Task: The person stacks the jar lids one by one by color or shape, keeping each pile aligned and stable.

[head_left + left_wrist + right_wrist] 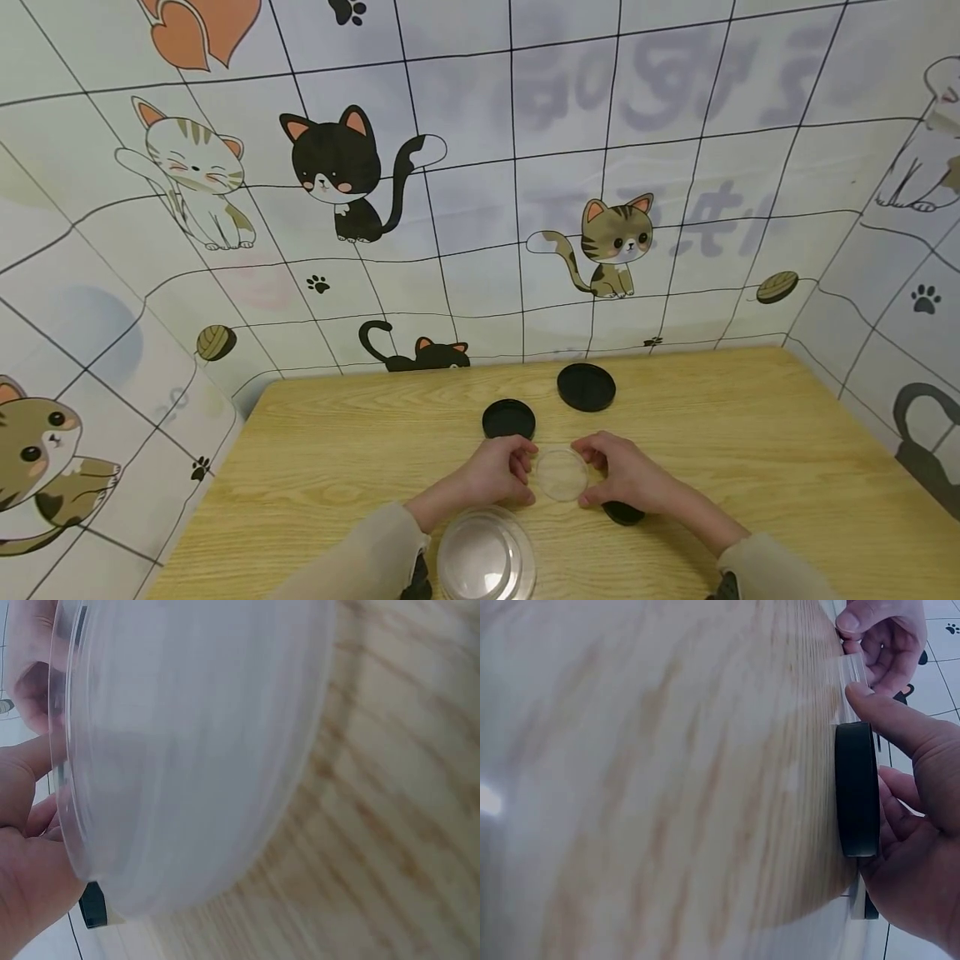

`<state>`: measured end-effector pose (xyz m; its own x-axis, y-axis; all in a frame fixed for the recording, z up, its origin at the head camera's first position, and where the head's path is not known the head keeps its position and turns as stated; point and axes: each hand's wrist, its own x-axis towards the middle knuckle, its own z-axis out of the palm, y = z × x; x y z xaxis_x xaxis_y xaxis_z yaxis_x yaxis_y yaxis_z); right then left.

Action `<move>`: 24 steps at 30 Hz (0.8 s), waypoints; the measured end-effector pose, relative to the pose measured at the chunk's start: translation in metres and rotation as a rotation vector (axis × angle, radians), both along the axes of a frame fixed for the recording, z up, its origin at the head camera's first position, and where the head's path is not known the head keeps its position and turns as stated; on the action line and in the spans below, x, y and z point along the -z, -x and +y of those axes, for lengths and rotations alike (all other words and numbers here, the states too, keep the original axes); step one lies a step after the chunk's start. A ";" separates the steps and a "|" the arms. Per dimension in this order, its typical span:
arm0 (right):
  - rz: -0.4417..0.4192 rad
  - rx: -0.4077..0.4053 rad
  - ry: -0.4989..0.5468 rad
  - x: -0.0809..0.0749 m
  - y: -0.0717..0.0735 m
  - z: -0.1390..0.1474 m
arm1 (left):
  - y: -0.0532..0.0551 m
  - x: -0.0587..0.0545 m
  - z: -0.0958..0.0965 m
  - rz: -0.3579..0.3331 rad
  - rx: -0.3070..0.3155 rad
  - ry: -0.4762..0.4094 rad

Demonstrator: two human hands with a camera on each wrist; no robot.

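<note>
In the head view a clear, shallow round dish [562, 475] sits on the wooden table between both hands. My left hand [501, 473] holds its left side with curled fingers and thumb. On the opposite side my right hand [626, 475] grips the rim between thumb and fingers; the right wrist view shows the right thumb [885, 712] against the clear wall. A black round lid [857, 791] lies under the right hand, partly hidden. Just in front of the left forearm stand stacked clear round containers [480, 554], which fill much of the left wrist view.
Two more black round lids lie farther back, one [508, 419] just beyond the left hand and another [587, 387] near the table's rear edge. Cat-printed wall covering [480, 208] surrounds the wooden table [360, 433] at the back and sides.
</note>
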<state>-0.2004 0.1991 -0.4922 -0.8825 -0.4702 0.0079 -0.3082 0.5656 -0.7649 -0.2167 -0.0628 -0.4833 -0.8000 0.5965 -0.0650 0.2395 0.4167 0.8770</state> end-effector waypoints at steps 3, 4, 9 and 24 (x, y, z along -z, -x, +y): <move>-0.009 0.005 0.004 0.001 0.000 -0.001 | 0.002 0.002 0.001 0.006 0.001 0.005; -0.009 0.008 0.005 0.001 0.000 -0.001 | 0.003 0.003 0.001 0.008 0.000 0.007; -0.002 0.016 0.015 0.002 0.001 -0.002 | 0.004 0.004 0.003 0.015 -0.005 0.005; 0.031 -0.025 0.039 0.001 0.003 -0.002 | 0.000 0.003 0.001 -0.010 -0.047 -0.027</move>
